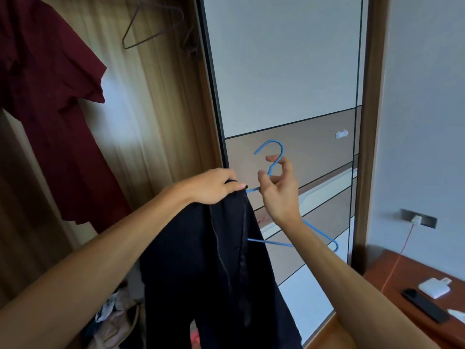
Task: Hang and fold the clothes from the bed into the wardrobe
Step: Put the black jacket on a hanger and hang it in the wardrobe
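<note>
A black garment (214,260) hangs down in front of me, draped over one arm of a blue hanger (317,234). My left hand (214,187) grips the top of the garment where it sits on the hanger. My right hand (279,190) holds the hanger by its neck, fingers curled round the wire just below the hook. The open wardrobe (156,109) is to the left, with a dark red dress (50,109) hanging inside and an empty dark hanger (151,23) on the rail above.
The wardrobe's sliding door (289,71) stands right behind the hanger. Loose clothes (118,321) lie on the wardrobe floor. At the right, a wooden side table (392,280) carries a black phone (425,308), a white charger box (434,288) and a pink cable (397,258) to the wall socket.
</note>
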{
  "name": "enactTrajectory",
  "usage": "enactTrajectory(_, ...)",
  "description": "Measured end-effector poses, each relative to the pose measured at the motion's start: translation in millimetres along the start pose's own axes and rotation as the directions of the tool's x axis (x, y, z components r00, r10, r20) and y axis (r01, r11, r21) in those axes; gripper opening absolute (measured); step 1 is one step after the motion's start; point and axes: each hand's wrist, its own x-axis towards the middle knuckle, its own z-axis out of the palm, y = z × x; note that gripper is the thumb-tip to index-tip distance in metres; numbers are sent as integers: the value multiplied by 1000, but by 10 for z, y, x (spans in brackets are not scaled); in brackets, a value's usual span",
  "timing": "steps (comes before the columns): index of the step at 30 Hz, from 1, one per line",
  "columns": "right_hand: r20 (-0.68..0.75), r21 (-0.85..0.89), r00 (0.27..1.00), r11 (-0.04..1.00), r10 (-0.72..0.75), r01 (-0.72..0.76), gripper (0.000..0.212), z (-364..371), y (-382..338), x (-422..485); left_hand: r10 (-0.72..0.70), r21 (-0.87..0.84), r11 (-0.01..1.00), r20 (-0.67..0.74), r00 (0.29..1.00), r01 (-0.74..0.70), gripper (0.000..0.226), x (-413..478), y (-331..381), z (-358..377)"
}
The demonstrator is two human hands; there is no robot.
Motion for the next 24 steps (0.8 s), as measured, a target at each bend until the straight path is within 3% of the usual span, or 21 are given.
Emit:
enactTrajectory(3, 19, -52, 999, 998, 34, -33, 17, -20, 158, -37, -20, -177, 984, 53, 998, 29, 43, 27, 75, 199)
enactTrajectory(5, 43, -46, 998, 998, 49, -47, 10, -68, 229, -14, -47, -285, 956, 84, 995, 69, 60, 88, 98, 274)
enactTrajectory(7, 90, 12, 992, 996, 90, -91, 8, -130, 252, 9, -28, -261, 964, 75, 997, 47, 68, 132, 102, 304)
enactTrajectory(10, 189, 20, 975, 992, 117, -123, 20, -200, 282, 37, 32, -171, 985, 9, 999, -30, 46, 224, 16, 364)
enactTrajectory(12, 108, -66, 992, 996, 68, -61, 26, -244, 355, 18, 62, -161, 985, -38, 997, -67, 44, 267, -62, 409)
enactTrajectory(14, -60, -187, 995, 980, -81, 68, 26, -342, 471, -86, 43, -153, 987, -87, 995, -56, 45, 315, -165, 429)
enactTrajectory(15, -44, -244, 985, 958, -164, 149, 20, -394, 563, -187, 21, -154, 987, -110, 994, -38, 47, 331, -222, 425)
enactTrajectory(16, 76, -295, 978, 932, -195, 209, 13, -436, 693, -301, 4, -159, 987, -132, 991, -25, 48, 339, -273, 415)
enactTrajectory(17, 261, -359, 955, 904, -141, 231, 9, -460, 842, -421, -3, -165, 986, -154, 988, -23, 49, 337, -308, 403)
enactTrajectory(19, 575, -568, 800, 787, 171, 240, 12, -460, 1148, -660, 15, -171, 984, -184, 983, -47, 50, 332, -339, 373)
enactTrajectory(21, 633, -699, 670, 659, 388, 279, 26, -404, 1412, -849, 47, -178, 980, -198, 979, -83, 52, 306, -338, 305)
enactTrajectory(24, 601, -758, 590, 618, 538, 209, 40, -220, 1654, -1104, 100, -217, 964, -236, 967, -152, 60, 224, -342, 118)
